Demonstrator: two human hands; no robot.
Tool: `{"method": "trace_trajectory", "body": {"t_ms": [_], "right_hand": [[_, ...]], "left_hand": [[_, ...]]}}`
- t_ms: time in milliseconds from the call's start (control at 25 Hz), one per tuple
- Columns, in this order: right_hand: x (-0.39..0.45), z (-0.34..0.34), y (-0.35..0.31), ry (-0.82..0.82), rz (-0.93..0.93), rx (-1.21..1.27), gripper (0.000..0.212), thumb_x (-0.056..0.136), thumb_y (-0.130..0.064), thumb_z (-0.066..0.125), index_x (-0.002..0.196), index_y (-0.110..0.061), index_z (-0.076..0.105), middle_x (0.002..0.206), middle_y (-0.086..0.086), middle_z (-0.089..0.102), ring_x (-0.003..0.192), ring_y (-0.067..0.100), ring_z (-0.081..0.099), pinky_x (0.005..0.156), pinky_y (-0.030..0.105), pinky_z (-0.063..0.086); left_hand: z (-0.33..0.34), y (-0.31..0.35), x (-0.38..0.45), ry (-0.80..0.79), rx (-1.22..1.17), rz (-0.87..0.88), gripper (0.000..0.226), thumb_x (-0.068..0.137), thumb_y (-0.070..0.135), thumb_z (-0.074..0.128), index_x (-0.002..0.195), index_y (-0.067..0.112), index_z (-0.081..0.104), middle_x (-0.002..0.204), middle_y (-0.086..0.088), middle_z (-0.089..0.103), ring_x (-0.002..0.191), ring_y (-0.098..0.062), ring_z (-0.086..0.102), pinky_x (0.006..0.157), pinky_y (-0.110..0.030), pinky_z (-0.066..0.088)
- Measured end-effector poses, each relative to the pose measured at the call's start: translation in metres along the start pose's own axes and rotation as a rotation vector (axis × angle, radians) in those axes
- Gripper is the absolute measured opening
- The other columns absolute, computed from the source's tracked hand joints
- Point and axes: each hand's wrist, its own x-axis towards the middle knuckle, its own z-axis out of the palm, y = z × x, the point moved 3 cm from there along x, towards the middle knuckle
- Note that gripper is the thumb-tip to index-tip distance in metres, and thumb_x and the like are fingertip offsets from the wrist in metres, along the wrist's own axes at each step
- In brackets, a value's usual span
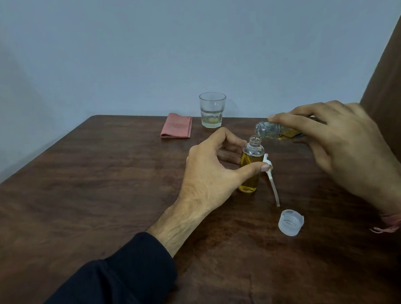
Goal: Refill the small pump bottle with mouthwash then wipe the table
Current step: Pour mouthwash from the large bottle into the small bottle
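Observation:
The small clear pump bottle (251, 161) stands upright on the wooden table (99, 187), its neck uncapped, filled with yellow liquid up to its shoulder. My left hand (211, 170) grips it between thumb and fingers. My right hand (336, 137) holds the larger mouthwash bottle (270, 131) tipped nearly flat, its open mouth right above the small bottle's neck. The white pump head with its tube (271, 181) lies on the table just right of the small bottle. A folded pink cloth (176, 126) lies farther back.
A translucent screw cap (290, 222) lies on the table in front of the pump tube. A drinking glass (212, 109) with a little liquid stands near the far edge by the wall. A brown panel (395, 82) rises at the right.

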Motion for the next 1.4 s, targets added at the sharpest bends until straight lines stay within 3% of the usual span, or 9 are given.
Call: {"method": "trace_trajectory", "body": {"t_ms": [480, 680, 1120, 1400], "right_hand": [[-0.0003, -0.0006, -0.0015, 0.008, 0.004, 0.014, 0.072, 0.095, 0.005, 0.072, 0.156, -0.031, 0.060, 0.135, 0.005, 0.071, 0.119, 0.036, 0.065, 0.096, 0.054, 0.044], [0.0005, -0.0008, -0.0021, 0.015, 0.006, 0.024, 0.070, 0.096, 0.005, 0.072, 0.155, -0.030, 0.062, 0.134, 0.005, 0.072, 0.119, 0.038, 0.066, 0.095, 0.055, 0.045], [0.0005, -0.0010, -0.0018, 0.007, 0.004, 0.012, 0.070, 0.096, 0.004, 0.071, 0.155, -0.030, 0.061, 0.135, 0.007, 0.071, 0.120, 0.038, 0.066, 0.095, 0.056, 0.045], [0.0012, -0.0006, -0.0019, 0.000, -0.002, 0.005, 0.071, 0.095, 0.005, 0.070, 0.156, -0.030, 0.061, 0.135, 0.007, 0.071, 0.119, 0.039, 0.066, 0.095, 0.056, 0.045]], "left_hand": [[0.0001, 0.0012, -0.0001, 0.003, 0.001, 0.010, 0.051, 0.070, 0.054, 0.108, 0.103, 0.034, 0.075, 0.103, 0.016, 0.086, 0.090, 0.001, 0.083, 0.082, -0.026, 0.069], [0.0000, 0.0005, 0.0001, 0.004, -0.001, 0.013, 0.051, 0.070, 0.054, 0.108, 0.103, 0.034, 0.075, 0.103, 0.016, 0.086, 0.091, -0.001, 0.083, 0.083, -0.030, 0.070], [-0.0009, 0.0012, 0.0001, 0.006, 0.004, 0.026, 0.051, 0.071, 0.055, 0.107, 0.104, 0.035, 0.075, 0.103, 0.017, 0.085, 0.090, 0.002, 0.082, 0.082, -0.025, 0.069], [-0.0010, 0.0016, 0.0006, 0.004, -0.007, 0.028, 0.051, 0.070, 0.054, 0.108, 0.104, 0.034, 0.075, 0.107, 0.026, 0.083, 0.090, 0.004, 0.082, 0.079, -0.018, 0.067]]}}
